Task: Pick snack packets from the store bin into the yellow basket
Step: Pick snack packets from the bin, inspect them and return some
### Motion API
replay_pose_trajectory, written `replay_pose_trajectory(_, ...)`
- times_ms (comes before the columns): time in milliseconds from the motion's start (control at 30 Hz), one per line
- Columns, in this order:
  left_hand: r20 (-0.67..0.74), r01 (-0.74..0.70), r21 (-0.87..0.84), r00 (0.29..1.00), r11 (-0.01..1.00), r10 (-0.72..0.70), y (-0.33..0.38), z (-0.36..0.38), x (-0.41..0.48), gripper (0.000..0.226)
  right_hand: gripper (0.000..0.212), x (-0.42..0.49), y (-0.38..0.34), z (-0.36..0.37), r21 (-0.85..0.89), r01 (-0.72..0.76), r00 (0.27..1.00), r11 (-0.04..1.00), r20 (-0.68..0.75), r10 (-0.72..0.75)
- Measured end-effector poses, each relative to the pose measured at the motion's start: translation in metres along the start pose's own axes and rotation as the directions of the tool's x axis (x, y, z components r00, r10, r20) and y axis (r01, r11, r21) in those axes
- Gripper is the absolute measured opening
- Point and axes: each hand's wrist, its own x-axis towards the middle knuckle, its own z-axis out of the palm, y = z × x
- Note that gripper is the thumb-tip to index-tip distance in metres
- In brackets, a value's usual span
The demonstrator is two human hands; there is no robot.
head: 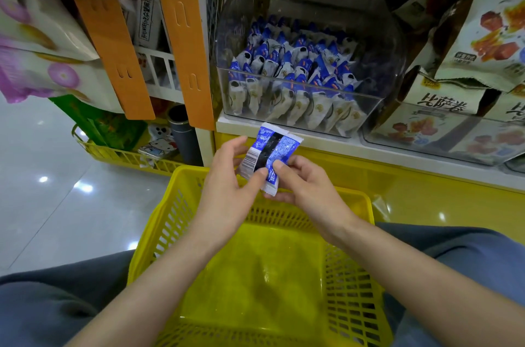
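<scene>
A blue, white and black snack packet (270,155) is held upright between both hands, over the far rim of the yellow basket (159,233). My left hand (230,184) pinches its lower left with the thumb on the front. My right hand (301,184) grips its lower right edge. The basket sits on my lap and its inside holds no packets. The clear store bin (369,108) on the shelf just behind holds several packets of the same kind (295,74).
A second clear bin (426,145) with printed snack bags stands to the right. Orange shelf strips (184,39) and hanging bags fill the left. Another yellow basket (125,157) with goods sits on the shiny floor at left.
</scene>
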Motion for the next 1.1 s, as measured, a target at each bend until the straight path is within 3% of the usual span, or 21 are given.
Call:
replay_pose_trajectory(100, -0.007, -0.108, 0.083, 0.994, 0.991, 0.109, -0.002, 0.001, -0.003, 0.040, 0.008, 0.001, 0.000, 0.000, 0.063, -0.050, 0.999, 0.997, 0.006, 0.049)
replay_pose_trajectory(233, 0.044, -0.188, 0.257, 0.982, 0.948, 0.183, -0.006, -0.004, -0.002, 0.032, 0.022, 0.001, 0.000, 0.000, 0.064, -0.067, 0.998, 0.996, -0.014, 0.068)
replay_pose_trajectory(367, 0.125, -0.241, 0.376, 0.970, 0.895, 0.209, -0.009, -0.003, -0.007, 0.032, 0.025, -0.001, 0.003, 0.000, -0.040, -0.030, 0.998, 0.999, -0.056, 0.028)
replay_pose_trajectory(600, 0.151, -0.233, 0.483, 0.972, 0.844, 0.182, -0.011, -0.008, -0.004, 0.038, 0.026, -0.002, 0.005, 0.005, -0.061, -0.029, 0.998, 0.998, -0.051, 0.025)
replay_pose_trajectory(833, 0.167, -0.253, 0.336, 0.964, 0.907, 0.207, -0.008, -0.007, -0.003, 0.032, 0.024, -0.004, 0.005, 0.000, -0.061, -0.026, 0.999, 0.998, -0.030, 0.024)
replay_pose_trajectory(933, 0.180, -0.256, 0.266, 0.960, 0.929, 0.213, -0.007, -0.011, 0.001, 0.025, 0.013, -0.004, 0.003, -0.001, -0.039, -0.044, 0.999, 0.998, -0.013, 0.044)
replay_pose_trajectory(1100, 0.216, -0.295, 0.309, 0.948, 0.904, 0.235, -0.006, -0.014, 0.003, 0.018, 0.007, -0.002, 0.003, -0.002, -0.062, -0.037, 0.999, 0.997, -0.008, 0.036)
